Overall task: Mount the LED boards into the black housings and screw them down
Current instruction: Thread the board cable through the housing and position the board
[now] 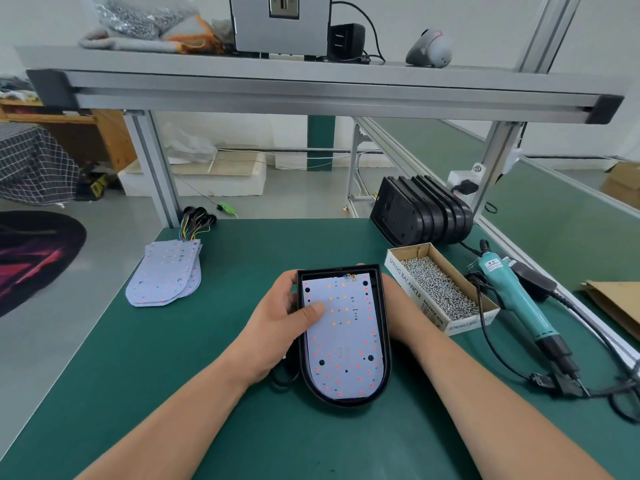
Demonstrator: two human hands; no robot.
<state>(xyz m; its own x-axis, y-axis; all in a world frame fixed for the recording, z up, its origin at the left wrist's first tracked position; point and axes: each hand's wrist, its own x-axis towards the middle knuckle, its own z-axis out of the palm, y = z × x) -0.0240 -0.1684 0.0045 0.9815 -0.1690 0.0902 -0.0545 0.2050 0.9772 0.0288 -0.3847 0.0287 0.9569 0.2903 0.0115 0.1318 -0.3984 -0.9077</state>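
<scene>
**Bench, green table [214, 427].**

- Edges: the near and left parts of the mat are bare. The right edge runs along an aluminium rail. The far edge ends at the frame posts.
- Housing [385, 306], 1, black, open side up, at the middle of the table between both hands. Its rounded end is toward the person.
- LED board [346, 344], 1, white with red and orange dots. It lies inside the housing with a narrow gap to the walls. Coloured wires sit at its far end.
- Left hand [277, 327]: fingers are curled round the housing's left wall and the thumb presses on the board.
- Right hand [398, 317]: it clasps the housing's right wall. The fingers are hidden behind it, save one tip at the far edge.
- Pile of boards [166, 278], fanned, far left, well apart from the housing, with wire bundles at its far end. At least three edges show, but the exact count cannot be told.
- Row of housings [422, 209], on edge, far right. About five.
- Box of screws [440, 289], 1, cardboard, open, just beside the right hand. The screws are too many to count.
- Screwdriver [512, 296], 1, teal, lying right of the box. Its black cable [502, 362] loops toward the near right corner.
- Cardboard sheet [616, 303], 1, at the right edge.
</scene>
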